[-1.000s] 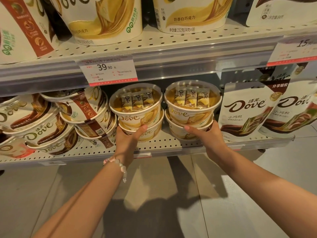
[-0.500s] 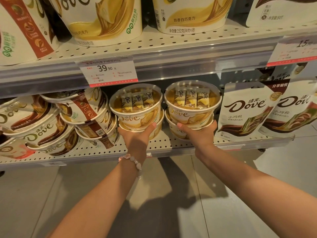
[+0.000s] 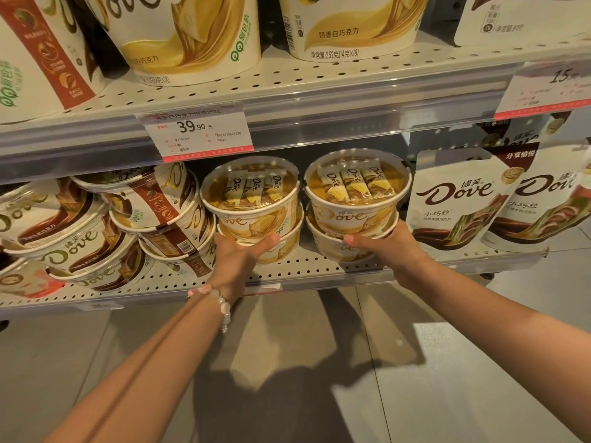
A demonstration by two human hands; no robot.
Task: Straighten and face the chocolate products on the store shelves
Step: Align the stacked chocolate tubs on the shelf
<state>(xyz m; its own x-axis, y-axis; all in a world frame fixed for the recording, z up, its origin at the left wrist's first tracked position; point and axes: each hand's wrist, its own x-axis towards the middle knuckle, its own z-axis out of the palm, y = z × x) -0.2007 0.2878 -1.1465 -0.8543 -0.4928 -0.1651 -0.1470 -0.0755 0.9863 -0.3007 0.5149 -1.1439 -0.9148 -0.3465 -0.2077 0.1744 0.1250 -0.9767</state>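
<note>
Gripping two stacks of chocolate tubs near the shelf (image 3: 319,276) front edge: left hand (image 3: 238,254) is clasping the left stack (image 3: 256,215), right hand (image 3: 388,247) the right stack (image 3: 355,209). Next move: likely squaring logos forward.

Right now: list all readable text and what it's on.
"Dove": left yellow tub, right yellow tub, white pouch
"小巧粒": same pouch
"39.90 元": price tag
"奶香白巧克力", "252克(14克×18)": upper-shelf tub
"15": right price tag, rest blurred
Tag fine print: unreadable
</note>
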